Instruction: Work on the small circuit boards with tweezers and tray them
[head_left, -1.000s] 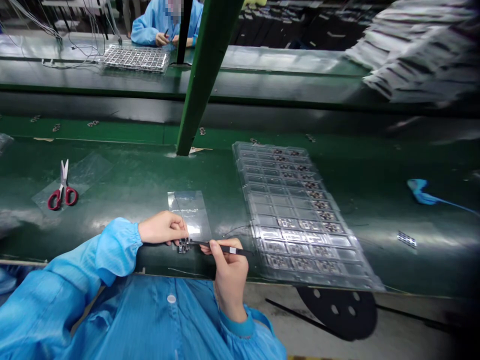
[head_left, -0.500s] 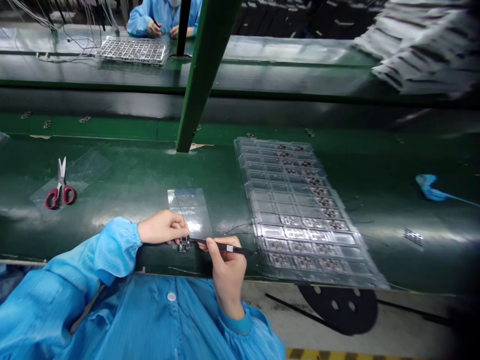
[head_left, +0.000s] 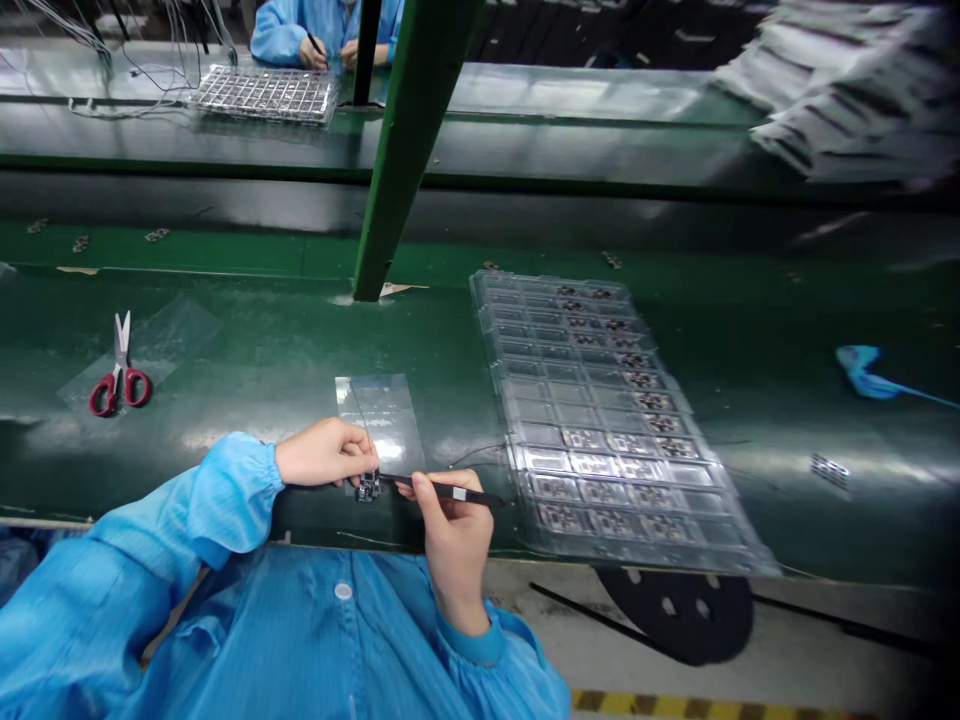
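Note:
Near the front edge of the bench, my left hand (head_left: pixel 328 452) is closed, thumb and fingertips pinched at the top of a small circuit board (head_left: pixel 367 488). The fingertips partly hide the board. My right hand (head_left: pixel 455 515) grips black tweezers (head_left: pixel 457 493) with a white label, their tips pointing left at the board. Under and behind the board lies a sheet of clear film (head_left: pixel 382 410), with a thin dark wire running over it towards my left fingertips. To the right, a clear plastic tray (head_left: pixel 551 392) holds small boards in several of its pockets.
Red-handled scissors (head_left: pixel 121 372) lie on clear film at the left. A green post (head_left: pixel 401 150) rises behind my hands. Farther right are a blue strap (head_left: pixel 870 375) and a small metallic piece (head_left: pixel 830 468). Across the line, a co-worker's hands (head_left: pixel 313 54) work behind another tray (head_left: pixel 262 95).
The small parts on the green strip behind the bench have shifted left. My hands, the tweezers and the board hold nearly the same position. The co-worker's hands have moved slightly.

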